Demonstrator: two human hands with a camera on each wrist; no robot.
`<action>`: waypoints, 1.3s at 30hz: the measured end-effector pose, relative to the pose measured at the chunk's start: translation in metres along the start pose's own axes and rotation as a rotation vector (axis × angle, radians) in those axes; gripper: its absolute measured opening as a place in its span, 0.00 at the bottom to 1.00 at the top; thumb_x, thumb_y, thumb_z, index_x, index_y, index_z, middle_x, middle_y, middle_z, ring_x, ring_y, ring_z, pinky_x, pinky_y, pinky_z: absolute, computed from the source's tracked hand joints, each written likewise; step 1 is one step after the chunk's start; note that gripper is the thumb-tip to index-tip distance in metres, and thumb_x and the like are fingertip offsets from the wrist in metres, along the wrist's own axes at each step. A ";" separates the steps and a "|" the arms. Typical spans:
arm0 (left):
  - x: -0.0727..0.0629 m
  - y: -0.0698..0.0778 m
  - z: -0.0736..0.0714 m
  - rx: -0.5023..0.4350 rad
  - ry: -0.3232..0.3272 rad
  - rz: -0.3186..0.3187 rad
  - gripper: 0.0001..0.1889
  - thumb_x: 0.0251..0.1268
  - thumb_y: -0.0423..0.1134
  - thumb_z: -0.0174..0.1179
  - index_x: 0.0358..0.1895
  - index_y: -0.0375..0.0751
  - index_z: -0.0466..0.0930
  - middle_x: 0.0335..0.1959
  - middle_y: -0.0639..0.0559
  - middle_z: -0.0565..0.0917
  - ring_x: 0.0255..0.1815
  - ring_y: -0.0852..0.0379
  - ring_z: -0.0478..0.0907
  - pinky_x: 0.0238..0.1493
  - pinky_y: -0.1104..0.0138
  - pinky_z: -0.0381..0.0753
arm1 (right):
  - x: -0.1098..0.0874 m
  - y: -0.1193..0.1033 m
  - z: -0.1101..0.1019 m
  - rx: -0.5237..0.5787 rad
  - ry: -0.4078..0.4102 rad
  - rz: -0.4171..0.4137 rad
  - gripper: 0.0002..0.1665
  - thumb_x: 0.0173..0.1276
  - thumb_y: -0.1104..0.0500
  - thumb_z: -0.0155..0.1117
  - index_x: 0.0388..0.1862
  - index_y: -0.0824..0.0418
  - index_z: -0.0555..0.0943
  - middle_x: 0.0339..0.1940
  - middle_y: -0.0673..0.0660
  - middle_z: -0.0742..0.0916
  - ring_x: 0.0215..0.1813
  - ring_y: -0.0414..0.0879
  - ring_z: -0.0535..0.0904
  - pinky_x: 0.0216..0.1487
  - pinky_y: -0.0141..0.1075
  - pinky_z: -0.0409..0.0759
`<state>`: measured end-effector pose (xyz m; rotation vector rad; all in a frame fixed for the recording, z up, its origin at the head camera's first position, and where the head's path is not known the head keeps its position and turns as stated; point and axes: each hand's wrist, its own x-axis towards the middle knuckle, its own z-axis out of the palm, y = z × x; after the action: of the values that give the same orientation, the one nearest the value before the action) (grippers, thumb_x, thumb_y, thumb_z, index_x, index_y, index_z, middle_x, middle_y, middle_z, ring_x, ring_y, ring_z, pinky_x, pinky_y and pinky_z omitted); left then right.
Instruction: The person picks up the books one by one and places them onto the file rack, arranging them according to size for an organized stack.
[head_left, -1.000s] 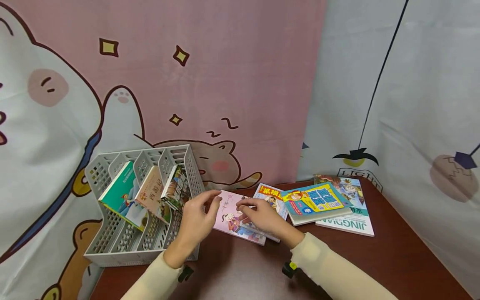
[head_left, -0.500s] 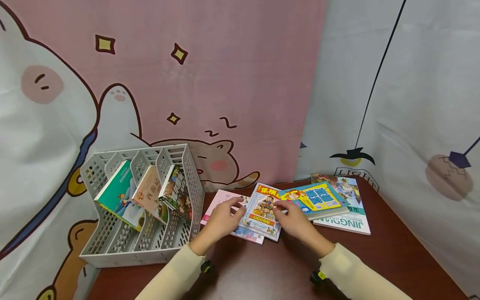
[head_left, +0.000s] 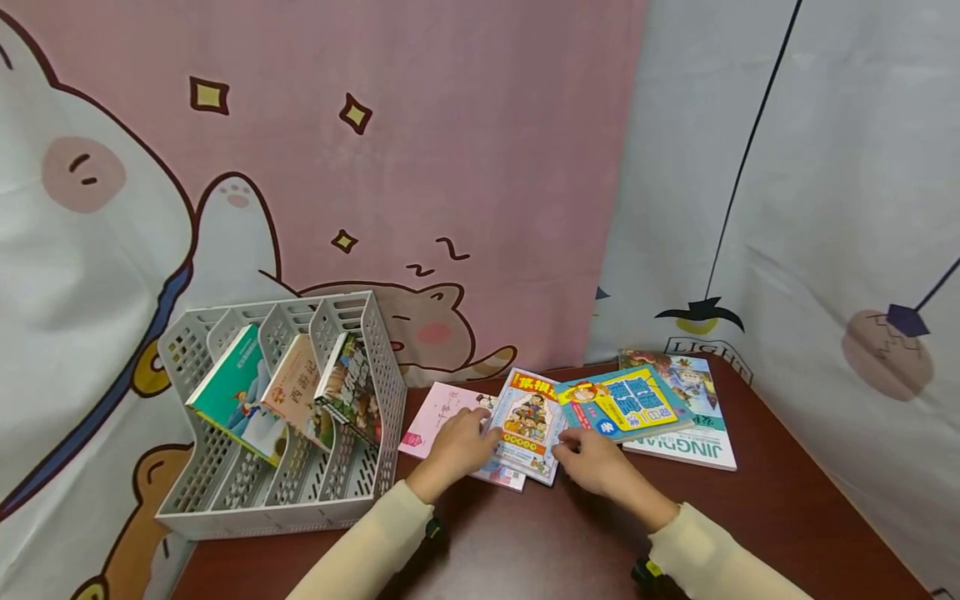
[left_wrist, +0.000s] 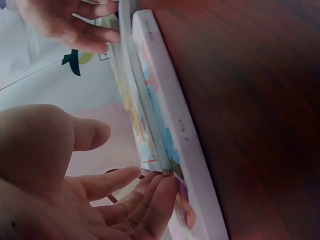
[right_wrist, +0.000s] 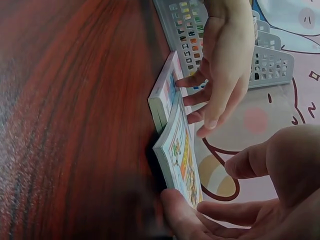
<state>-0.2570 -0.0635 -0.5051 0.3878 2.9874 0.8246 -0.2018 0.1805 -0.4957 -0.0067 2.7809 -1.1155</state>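
Observation:
A small book with a red title band and cartoon children [head_left: 528, 421] lies partly over a pink book [head_left: 438, 417] on the table. My left hand [head_left: 459, 443] is at its left edge, above the pink book. In the left wrist view, the left fingertips [left_wrist: 167, 187] touch the book's edge, with the thumb held apart. At its right edge is my right hand [head_left: 600, 462]. The right fingers [right_wrist: 177, 207] touch that edge in the right wrist view, and the thumb stands away. Neither hand grips the book.
A white slotted rack [head_left: 270, 521] stands at left, with a green book [head_left: 243, 392], a tan book [head_left: 300, 387] and a dark-covered book [head_left: 356, 387] leaning in it. At right, a blue-yellow book [head_left: 637, 404] overlaps a white magazine [head_left: 697, 450]. Printed cloth [head_left: 480, 167] hangs behind.
Both hands have shifted right and come to opposite sides of the red-titled book. A second ago the left hand was near the rack and the right hand partly covered the books.

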 end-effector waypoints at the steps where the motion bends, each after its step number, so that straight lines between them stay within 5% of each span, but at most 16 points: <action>1: 0.001 0.000 0.001 0.007 0.001 -0.003 0.25 0.79 0.51 0.64 0.67 0.36 0.85 0.57 0.37 0.88 0.57 0.37 0.86 0.64 0.43 0.84 | 0.000 0.000 0.001 -0.004 -0.001 0.000 0.26 0.81 0.51 0.67 0.68 0.67 0.85 0.60 0.62 0.91 0.56 0.51 0.87 0.62 0.55 0.87; 4: 0.003 -0.001 0.003 0.002 0.009 -0.003 0.25 0.79 0.51 0.63 0.64 0.33 0.86 0.55 0.35 0.88 0.55 0.37 0.87 0.63 0.42 0.84 | 0.001 -0.002 0.002 -0.013 -0.009 0.007 0.27 0.80 0.50 0.68 0.67 0.68 0.85 0.56 0.61 0.91 0.56 0.51 0.86 0.61 0.53 0.87; 7: 0.009 -0.004 0.004 -0.049 -0.008 -0.037 0.25 0.79 0.51 0.63 0.61 0.32 0.87 0.53 0.36 0.90 0.52 0.40 0.87 0.60 0.44 0.86 | 0.002 -0.003 0.004 0.012 -0.036 0.037 0.28 0.81 0.50 0.67 0.68 0.68 0.85 0.47 0.57 0.91 0.44 0.46 0.86 0.50 0.46 0.87; 14: 0.025 -0.011 0.005 -0.337 -0.094 -0.181 0.24 0.76 0.53 0.67 0.53 0.32 0.86 0.45 0.42 0.87 0.42 0.51 0.81 0.39 0.61 0.82 | 0.002 0.001 0.007 0.117 -0.069 0.095 0.28 0.82 0.50 0.66 0.70 0.68 0.83 0.41 0.57 0.89 0.35 0.45 0.85 0.36 0.38 0.83; 21: 0.028 -0.012 0.009 -0.659 -0.317 -0.176 0.21 0.84 0.51 0.61 0.61 0.35 0.79 0.30 0.49 0.88 0.20 0.59 0.79 0.21 0.69 0.80 | 0.002 0.002 0.009 0.223 -0.093 0.103 0.27 0.83 0.51 0.65 0.70 0.69 0.83 0.39 0.59 0.90 0.37 0.49 0.88 0.40 0.43 0.90; 23: 0.027 -0.010 0.008 -0.713 -0.338 -0.173 0.20 0.86 0.48 0.59 0.65 0.35 0.77 0.28 0.48 0.88 0.17 0.59 0.79 0.19 0.69 0.80 | 0.002 0.001 0.009 0.256 -0.103 0.103 0.27 0.83 0.52 0.65 0.70 0.70 0.82 0.42 0.60 0.90 0.38 0.49 0.88 0.41 0.44 0.91; 31: 0.017 -0.005 -0.008 -0.683 -0.207 -0.104 0.19 0.88 0.46 0.56 0.68 0.36 0.75 0.31 0.46 0.88 0.17 0.58 0.80 0.19 0.66 0.82 | 0.004 -0.007 0.004 0.368 -0.122 0.098 0.35 0.84 0.52 0.63 0.78 0.75 0.72 0.56 0.68 0.90 0.39 0.52 0.91 0.42 0.48 0.94; 35: 0.009 -0.008 -0.020 -0.679 -0.152 -0.081 0.20 0.88 0.46 0.56 0.69 0.36 0.74 0.31 0.46 0.89 0.17 0.57 0.80 0.19 0.62 0.84 | 0.006 -0.013 0.002 0.410 -0.128 0.087 0.42 0.84 0.50 0.63 0.82 0.77 0.65 0.56 0.68 0.91 0.38 0.52 0.92 0.43 0.49 0.94; 39: 0.000 -0.010 -0.033 -0.742 -0.138 -0.065 0.20 0.88 0.46 0.55 0.71 0.38 0.72 0.27 0.48 0.87 0.15 0.54 0.78 0.17 0.61 0.82 | 0.010 -0.017 0.003 0.479 -0.164 0.050 0.38 0.86 0.48 0.62 0.79 0.76 0.70 0.51 0.65 0.92 0.39 0.53 0.92 0.44 0.49 0.95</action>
<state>-0.2621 -0.0882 -0.4818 0.2903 2.3194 1.6975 -0.2125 0.1657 -0.4873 0.0227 2.2978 -1.6529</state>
